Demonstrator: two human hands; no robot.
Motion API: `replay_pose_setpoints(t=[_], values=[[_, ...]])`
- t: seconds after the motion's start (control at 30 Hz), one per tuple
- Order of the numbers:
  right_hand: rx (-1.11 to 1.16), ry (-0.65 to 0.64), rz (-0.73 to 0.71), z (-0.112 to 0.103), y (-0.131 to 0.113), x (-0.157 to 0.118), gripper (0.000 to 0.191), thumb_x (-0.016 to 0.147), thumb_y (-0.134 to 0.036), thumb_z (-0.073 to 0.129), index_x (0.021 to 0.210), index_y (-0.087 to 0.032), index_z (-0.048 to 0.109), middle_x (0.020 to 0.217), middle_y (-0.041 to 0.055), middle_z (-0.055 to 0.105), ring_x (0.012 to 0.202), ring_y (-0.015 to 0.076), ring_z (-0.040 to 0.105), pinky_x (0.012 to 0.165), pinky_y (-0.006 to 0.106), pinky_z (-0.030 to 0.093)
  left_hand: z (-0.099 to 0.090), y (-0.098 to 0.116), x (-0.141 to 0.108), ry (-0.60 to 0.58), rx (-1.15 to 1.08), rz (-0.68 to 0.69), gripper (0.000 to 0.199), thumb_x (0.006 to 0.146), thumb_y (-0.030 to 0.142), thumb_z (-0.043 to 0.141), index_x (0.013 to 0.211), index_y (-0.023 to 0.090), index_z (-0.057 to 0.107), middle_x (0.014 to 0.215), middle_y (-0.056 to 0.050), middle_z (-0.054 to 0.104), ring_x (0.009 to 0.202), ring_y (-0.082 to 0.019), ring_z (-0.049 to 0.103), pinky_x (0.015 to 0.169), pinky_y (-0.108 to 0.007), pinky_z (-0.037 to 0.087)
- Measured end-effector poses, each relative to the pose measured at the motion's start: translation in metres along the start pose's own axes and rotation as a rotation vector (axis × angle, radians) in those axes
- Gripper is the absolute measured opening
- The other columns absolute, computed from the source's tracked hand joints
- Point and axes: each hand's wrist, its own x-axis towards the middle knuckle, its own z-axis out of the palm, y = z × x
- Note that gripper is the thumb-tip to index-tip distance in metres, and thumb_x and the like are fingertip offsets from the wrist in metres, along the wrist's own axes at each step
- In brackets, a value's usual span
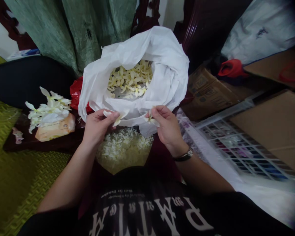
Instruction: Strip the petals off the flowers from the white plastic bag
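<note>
Here, both hands (99, 124) (167, 127) pinch flowers (151, 119) by the bag (95, 83)

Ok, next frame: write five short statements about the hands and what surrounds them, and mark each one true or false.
1. The left hand pinches pale petals. True.
2. The right hand is empty. False: it pinches a pale flower.
3. The white bag holds cream flowers. True.
4. The left wrist wears a band. False: the right one wears the dark wristband.
5. A heap of white flower bits lies between the white bag and the black shirt in the picture. True.
</note>
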Motion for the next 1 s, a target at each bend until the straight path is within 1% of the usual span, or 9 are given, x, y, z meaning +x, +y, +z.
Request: replay_pose_setpoints(t=[0.2, 0.33, 0.47, 0.57, 0.67, 0.73, 0.8, 0.9, 1.0], values=[[-0.121, -0.208, 0.073, 0.002, 0.004, -0.008, 0.021, 0.081, -0.039, 0.080, 0.084, -0.021, 0.067, 0.071, -0.0025, 0.073, 0.068, 0.0123, 0.066, 0.072, 0.029, 0.053, 0.000, 0.004, 0.001, -0.220, 0.174, -0.027, 0.035, 0.076, 0.048, 0.082, 0.066, 0.016, 0.070, 0.051, 0.002, 0.056, 0.045, -0.008, 0.046, 0.046, -0.021, 0.037], [-0.158, -0.263, 0.100, 0.004, 0.004, -0.008, 0.021, 0.080, -0.038, 0.080, 0.092, -0.023, 0.070, 0.087, 0.0000, 0.075, 0.085, 0.0152, 0.070, 0.083, 0.032, 0.054, 0.004, 0.012, 0.000, -0.329, 0.430, -0.002, 0.043, 0.078, 0.057, 0.077, 0.067, 0.015, 0.071, 0.054, 0.002, 0.057, 0.049, -0.008, 0.046, 0.049, -0.021, 0.035], [-0.233, -0.218, 0.063, -0.001, 0.001, -0.005, 0.022, 0.082, -0.038, 0.078, 0.100, -0.025, 0.073, 0.104, 0.0031, 0.076, 0.101, 0.0179, 0.068, 0.097, 0.036, 0.051, 0.002, 0.022, 0.012, -0.243, 0.690, 0.067, 0.049, 0.077, 0.065, 0.072, 0.079, 0.015, 0.075, 0.062, -0.002, 0.066, 0.058, -0.014, 0.056, 0.052, -0.024, 0.038], [-0.222, -0.164, 0.039, -0.007, -0.001, -0.003, 0.022, 0.084, -0.039, 0.076, 0.100, -0.024, 0.074, 0.106, 0.0034, 0.077, 0.103, 0.0190, 0.068, 0.103, 0.038, 0.048, 0.006, 0.032, 0.040, -0.152, 0.887, 0.235, 0.051, 0.085, 0.065, 0.062, 0.082, 0.016, 0.076, 0.067, -0.004, 0.069, 0.062, -0.016, 0.058, 0.056, -0.027, 0.039], [-0.212, -0.121, 0.052, -0.012, -0.001, -0.001, 0.023, 0.083, -0.042, 0.076, 0.097, -0.024, 0.076, 0.103, 0.0035, 0.077, 0.102, 0.0198, 0.068, 0.103, 0.039, 0.047, 0.026, 0.040, 0.083, -0.170, 1.159, 0.347, 0.038, 0.092, 0.049, 0.057, 0.088, 0.017, 0.075, 0.085, -0.008, 0.074, 0.076, -0.020, 0.063, 0.068, -0.030, 0.045], [-0.198, -0.115, 0.074, -0.016, 0.000, 0.000, 0.025, 0.083, -0.043, 0.077, 0.098, -0.024, 0.076, 0.103, 0.0032, 0.077, 0.101, 0.0197, 0.068, 0.102, 0.039, 0.048, 0.045, 0.039, 0.115, -0.215, 1.351, 0.265, 0.027, 0.091, 0.036, 0.057, 0.099, 0.018, 0.075, 0.103, -0.011, 0.075, 0.092, -0.025, 0.067, 0.080, -0.032, 0.049], [-0.178, -0.110, 0.090, -0.020, 0.002, 0.000, 0.026, 0.083, -0.044, 0.077, 0.100, -0.025, 0.075, 0.103, 0.0028, 0.076, 0.098, 0.0189, 0.068, 0.099, 0.038, 0.049, 0.063, 0.033, 0.145, -0.261, 1.453, 0.160, 0.028, 0.087, 0.030, 0.061, 0.109, 0.019, 0.073, 0.117, -0.013, 0.072, 0.107, -0.029, 0.066, 0.090, -0.035, 0.049], [-0.158, -0.095, 0.110, -0.026, 0.003, -0.003, 0.029, 0.082, -0.046, 0.078, 0.102, -0.025, 0.075, 0.104, 0.0032, 0.075, 0.094, 0.0178, 0.067, 0.091, 0.035, 0.052, 0.084, 0.019, 0.181, -0.283, 1.491, 0.054, 0.034, 0.076, 0.028, 0.074, 0.107, 0.014, 0.074, 0.114, -0.019, 0.073, 0.110, -0.035, 0.067, 0.093, -0.038, 0.051], [-0.147, -0.100, 0.144, -0.034, 0.005, -0.006, 0.032, 0.081, -0.047, 0.079, 0.104, -0.025, 0.074, 0.105, 0.0038, 0.074, 0.093, 0.0172, 0.067, 0.085, 0.033, 0.054, 0.093, 0.007, 0.206, -0.298, 1.473, -0.037, 0.039, 0.071, 0.029, 0.080, 0.106, 0.014, 0.073, 0.112, -0.019, 0.073, 0.111, -0.037, 0.067, 0.094, -0.039, 0.051]])
